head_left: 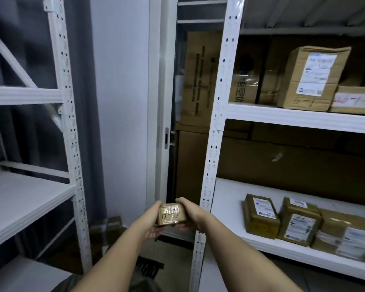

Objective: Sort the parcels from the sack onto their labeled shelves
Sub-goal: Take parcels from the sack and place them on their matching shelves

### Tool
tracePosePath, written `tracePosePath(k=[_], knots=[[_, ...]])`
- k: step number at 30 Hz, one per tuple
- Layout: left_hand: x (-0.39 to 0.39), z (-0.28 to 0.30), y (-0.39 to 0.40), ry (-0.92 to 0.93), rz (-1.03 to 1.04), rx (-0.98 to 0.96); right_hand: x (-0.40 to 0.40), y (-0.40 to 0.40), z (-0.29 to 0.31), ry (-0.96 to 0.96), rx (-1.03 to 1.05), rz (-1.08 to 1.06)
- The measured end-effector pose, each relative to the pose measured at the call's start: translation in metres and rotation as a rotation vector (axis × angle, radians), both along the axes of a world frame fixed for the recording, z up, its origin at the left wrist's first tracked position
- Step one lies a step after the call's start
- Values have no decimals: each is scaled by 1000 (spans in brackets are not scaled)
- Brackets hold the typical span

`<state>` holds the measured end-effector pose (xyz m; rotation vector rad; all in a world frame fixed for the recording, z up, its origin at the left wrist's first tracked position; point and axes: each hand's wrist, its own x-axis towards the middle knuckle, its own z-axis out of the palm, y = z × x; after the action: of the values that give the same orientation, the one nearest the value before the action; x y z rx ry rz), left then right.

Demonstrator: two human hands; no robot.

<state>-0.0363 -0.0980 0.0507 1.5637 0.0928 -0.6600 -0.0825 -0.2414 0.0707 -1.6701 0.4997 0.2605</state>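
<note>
While I stand between two white racks, I hold a small parcel (172, 213) out in front of me with both hands. My left hand (154, 221) cups its left end, fingers curled underneath and thumb along the top edge; my right hand (189, 216) grips the right end the same way, fingers wrapped over the far side. The parcel is brown, wrapped in clear tape, and its top face carries a handwritten mark in black — it reads something like "6-7", though the last digit is smeared by glare.

To my right stands the right rack (218, 123). Its lower shelf (226, 209) carries several brown parcels with white printed labels: one box (261, 216) nearest me, a second (299, 222) just beside it, and more (346, 237) touching that one toward the frame edge. The shelf above (282, 114) holds a larger carton (312, 76) with a white label and a number penned low on its front, next to a flatter box (354, 100) marked in red. Big cartons (200, 81) stand behind the rack's upright.

To my left is the left rack (67, 123), with a bare white shelf (25, 203) — well apart from the parcel. Low down by the wall, a few brown packages (108, 225) lie on the floor, blurred.
</note>
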Motion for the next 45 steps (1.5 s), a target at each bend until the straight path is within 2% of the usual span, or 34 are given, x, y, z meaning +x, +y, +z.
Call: tracePosePath(k=[5, 10, 13, 17, 21, 25, 29, 34, 38, 45], knots=[[-30, 5, -56, 1, -123, -10, -47, -58, 2, -42, 68, -169], [-74, 10, -113, 41, -114, -95, -110, -123, -6, -54, 22, -345], [-104, 7, -147, 65, -108, -104, -154, -160, -13, -94, 64, -450], [-153, 2, -196, 104, -138, -83, -219, -210, -19, -148, 150, -478], [-207, -3, -242, 119, -218, -75, -276, -256, -25, -171, 147, -514], [-255, -12, -287, 106, -314, -60, -321, -292, -39, -145, 126, -592], [-288, -26, -328, 106, -369, 0, -356, -320, -58, -110, 207, -653], [-304, -46, -375, 50, -509, 78, -380, -356, -81, -71, 298, -754], [-311, -70, -410, -41, -679, 134, -393, -375, -103, 6, 296, -749], [-341, -109, -465, 35, -790, 182, -428, -418, -149, 139, 294, -848]])
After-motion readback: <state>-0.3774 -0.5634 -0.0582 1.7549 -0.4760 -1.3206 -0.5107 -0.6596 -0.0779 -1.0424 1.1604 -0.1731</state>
